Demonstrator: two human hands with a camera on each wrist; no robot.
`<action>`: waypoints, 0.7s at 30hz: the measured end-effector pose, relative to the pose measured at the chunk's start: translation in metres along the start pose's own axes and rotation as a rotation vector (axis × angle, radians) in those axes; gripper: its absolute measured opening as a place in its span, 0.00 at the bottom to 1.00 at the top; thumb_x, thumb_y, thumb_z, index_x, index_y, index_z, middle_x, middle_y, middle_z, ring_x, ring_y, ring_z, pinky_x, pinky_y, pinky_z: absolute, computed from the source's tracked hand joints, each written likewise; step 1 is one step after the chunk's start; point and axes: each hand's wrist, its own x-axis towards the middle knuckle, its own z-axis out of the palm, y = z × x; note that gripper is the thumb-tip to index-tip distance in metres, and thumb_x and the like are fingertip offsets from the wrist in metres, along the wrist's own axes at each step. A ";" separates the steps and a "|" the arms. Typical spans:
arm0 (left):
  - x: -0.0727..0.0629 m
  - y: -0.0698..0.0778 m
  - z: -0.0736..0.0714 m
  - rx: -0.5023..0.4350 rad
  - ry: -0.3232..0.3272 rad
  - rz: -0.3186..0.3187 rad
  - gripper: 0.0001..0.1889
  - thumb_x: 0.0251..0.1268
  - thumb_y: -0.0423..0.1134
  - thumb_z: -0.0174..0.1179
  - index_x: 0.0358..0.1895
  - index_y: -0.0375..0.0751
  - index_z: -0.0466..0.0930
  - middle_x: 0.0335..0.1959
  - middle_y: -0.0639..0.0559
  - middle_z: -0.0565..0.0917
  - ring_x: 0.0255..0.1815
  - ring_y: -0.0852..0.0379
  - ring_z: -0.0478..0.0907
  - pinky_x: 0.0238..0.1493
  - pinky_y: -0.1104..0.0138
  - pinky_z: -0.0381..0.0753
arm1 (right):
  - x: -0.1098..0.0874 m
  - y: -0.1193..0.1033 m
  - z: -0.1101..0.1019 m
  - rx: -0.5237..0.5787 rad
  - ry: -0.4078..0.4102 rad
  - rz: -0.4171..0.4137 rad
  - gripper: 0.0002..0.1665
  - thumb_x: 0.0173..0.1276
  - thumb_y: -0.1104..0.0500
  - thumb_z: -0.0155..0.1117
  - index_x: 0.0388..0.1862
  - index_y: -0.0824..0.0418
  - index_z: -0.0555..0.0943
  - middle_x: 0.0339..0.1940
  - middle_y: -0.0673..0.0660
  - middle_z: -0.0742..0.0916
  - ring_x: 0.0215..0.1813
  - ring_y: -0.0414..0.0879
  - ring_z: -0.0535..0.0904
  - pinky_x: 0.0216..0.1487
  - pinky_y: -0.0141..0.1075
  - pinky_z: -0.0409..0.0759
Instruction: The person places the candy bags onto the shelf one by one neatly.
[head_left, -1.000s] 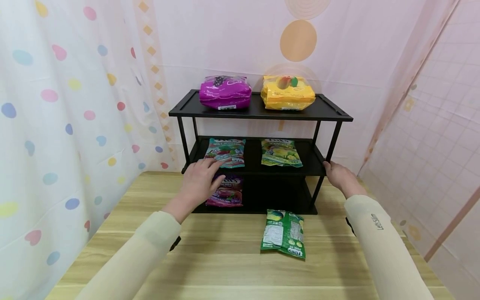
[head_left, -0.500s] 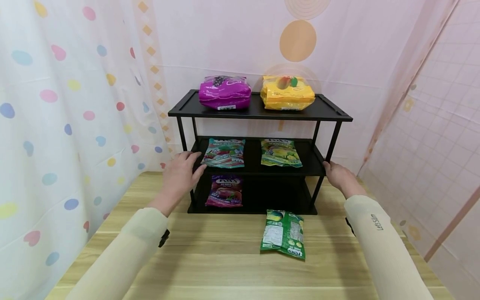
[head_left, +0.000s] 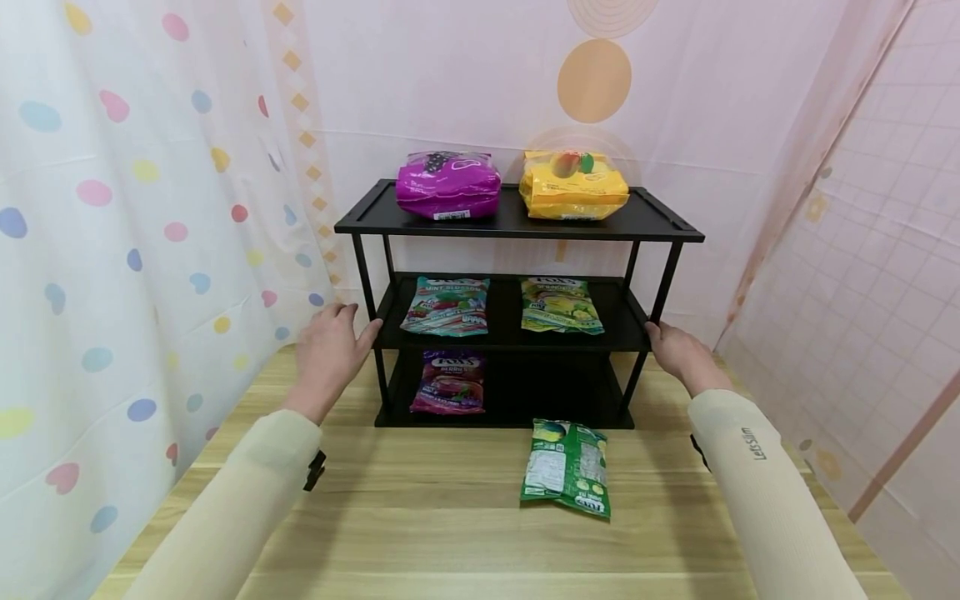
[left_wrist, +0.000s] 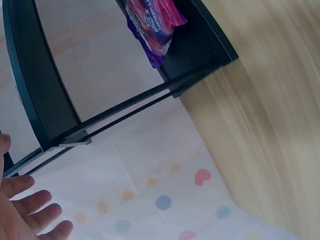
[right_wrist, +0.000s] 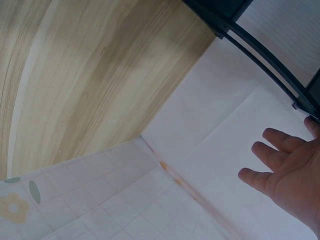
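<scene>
A black three-tier shelf (head_left: 517,340) stands on the wooden table. Beside its left front post is my left hand (head_left: 328,354), the thumb at or very near the middle tier's corner; its fingers look loosely spread in the left wrist view. My right hand (head_left: 681,357) touches the right end of the middle tier by the post, with several fingers extended in the right wrist view. On the middle tier lie a teal candy bag (head_left: 447,307) and a yellow-green candy bag (head_left: 561,306). A purple candy bag (head_left: 450,383) lies at the bottom left.
A magenta pack (head_left: 448,187) and a yellow pack (head_left: 574,187) sit on the top tier. In front of the shelf, a green candy bag (head_left: 567,468) lies on the table (head_left: 435,533). Patterned curtains (head_left: 135,217) surround the table at the back and sides.
My left hand has moved left from in front of the teal bag to the shelf's left post. The right hand has stayed at the right post; the bags have not moved.
</scene>
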 end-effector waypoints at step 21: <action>0.021 -0.001 0.005 0.115 -0.308 -0.079 0.34 0.77 0.56 0.46 0.71 0.29 0.65 0.50 0.27 0.66 0.55 0.29 0.61 0.51 0.32 0.64 | 0.005 0.004 0.002 0.001 0.011 -0.013 0.41 0.81 0.41 0.17 0.79 0.69 0.49 0.76 0.74 0.58 0.74 0.74 0.51 0.69 0.67 0.49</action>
